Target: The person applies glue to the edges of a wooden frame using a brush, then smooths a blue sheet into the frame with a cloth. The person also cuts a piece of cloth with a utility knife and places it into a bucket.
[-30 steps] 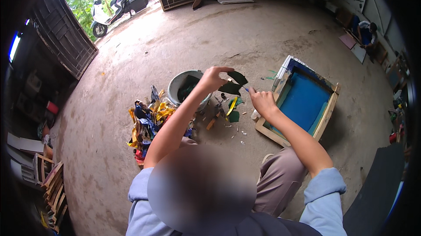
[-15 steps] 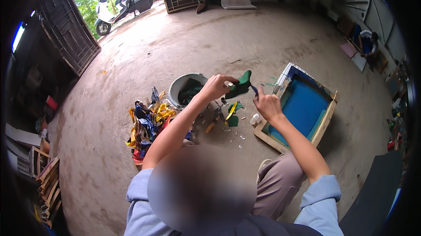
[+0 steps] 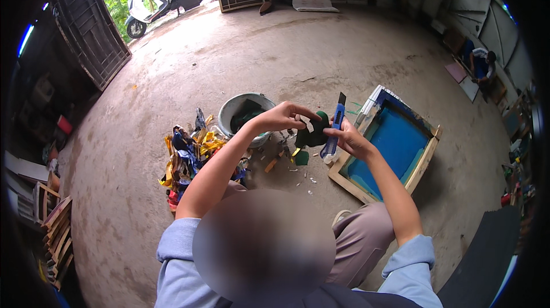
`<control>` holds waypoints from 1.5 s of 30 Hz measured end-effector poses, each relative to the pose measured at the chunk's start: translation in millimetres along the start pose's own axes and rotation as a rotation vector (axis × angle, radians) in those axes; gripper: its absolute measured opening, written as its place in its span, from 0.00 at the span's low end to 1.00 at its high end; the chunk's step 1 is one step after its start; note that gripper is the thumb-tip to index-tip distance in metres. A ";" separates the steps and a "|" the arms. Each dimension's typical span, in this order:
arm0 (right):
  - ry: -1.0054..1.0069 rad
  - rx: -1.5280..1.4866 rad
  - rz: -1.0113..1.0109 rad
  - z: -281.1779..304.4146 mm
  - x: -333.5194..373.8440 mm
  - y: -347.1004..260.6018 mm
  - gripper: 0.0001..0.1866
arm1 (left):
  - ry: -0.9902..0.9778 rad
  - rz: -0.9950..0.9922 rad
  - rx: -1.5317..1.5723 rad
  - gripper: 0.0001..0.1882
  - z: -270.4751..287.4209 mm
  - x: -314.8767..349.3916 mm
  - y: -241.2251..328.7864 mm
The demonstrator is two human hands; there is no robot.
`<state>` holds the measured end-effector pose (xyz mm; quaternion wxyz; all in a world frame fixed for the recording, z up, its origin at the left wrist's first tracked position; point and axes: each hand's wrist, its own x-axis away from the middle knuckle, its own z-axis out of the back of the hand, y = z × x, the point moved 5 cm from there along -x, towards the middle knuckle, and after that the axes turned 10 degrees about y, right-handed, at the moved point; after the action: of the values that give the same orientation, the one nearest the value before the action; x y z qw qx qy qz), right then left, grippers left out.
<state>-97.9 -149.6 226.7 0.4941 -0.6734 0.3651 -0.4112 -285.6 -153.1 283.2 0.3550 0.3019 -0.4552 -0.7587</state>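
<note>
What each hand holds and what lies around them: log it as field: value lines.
Left hand: pinching a dark green flexible sheet
Right hand: gripping a slim blue utility knife, blade out
Left side: round grey bucket with dark green material inside; multicoloured heap of crumpled scraps beside it
Right side: rectangular pale-wood frame around a flat blue panel

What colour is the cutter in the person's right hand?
The cutter is mostly blue, with a dark blade, best seen in the head view.
</note>
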 end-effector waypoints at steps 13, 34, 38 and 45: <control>0.278 0.058 0.314 4.2 1.8 -28.4 0.25 | 0.253 -0.047 0.108 0.22 -26.0 -7.9 -13.2; 0.528 0.713 0.440 26.7 8.8 -36.9 0.23 | -0.011 -0.037 -0.098 0.28 -46.4 -12.5 -8.6; 0.384 1.309 0.538 -6.2 30.5 -59.6 0.16 | 0.181 0.034 -0.051 0.33 -15.3 -4.2 -9.2; 0.332 1.608 0.843 -37.0 38.4 -63.8 0.08 | 0.262 -0.008 -0.189 0.34 2.1 0.2 10.7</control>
<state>-111.1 -182.0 302.2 0.8633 0.1290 0.2508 -0.4184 -284.5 -155.9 293.7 0.4352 0.3654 -0.3306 -0.7536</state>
